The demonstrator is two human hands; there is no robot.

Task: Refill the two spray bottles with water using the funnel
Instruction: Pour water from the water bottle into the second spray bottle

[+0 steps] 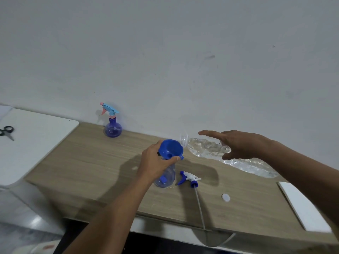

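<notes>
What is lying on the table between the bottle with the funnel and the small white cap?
The head view shows the detached spray head lying there on its side, its tube toward the near edge.

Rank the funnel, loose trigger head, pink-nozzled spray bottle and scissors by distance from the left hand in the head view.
1. funnel, held by the left hand itself.
2. trigger head, lying just to its right.
3. pink-nozzled spray bottle, farther back and left.
4. scissors, far left.

Bare left hand (156, 163) and bare right hand (240, 143) on long, bare forearms (113, 213).
</notes>
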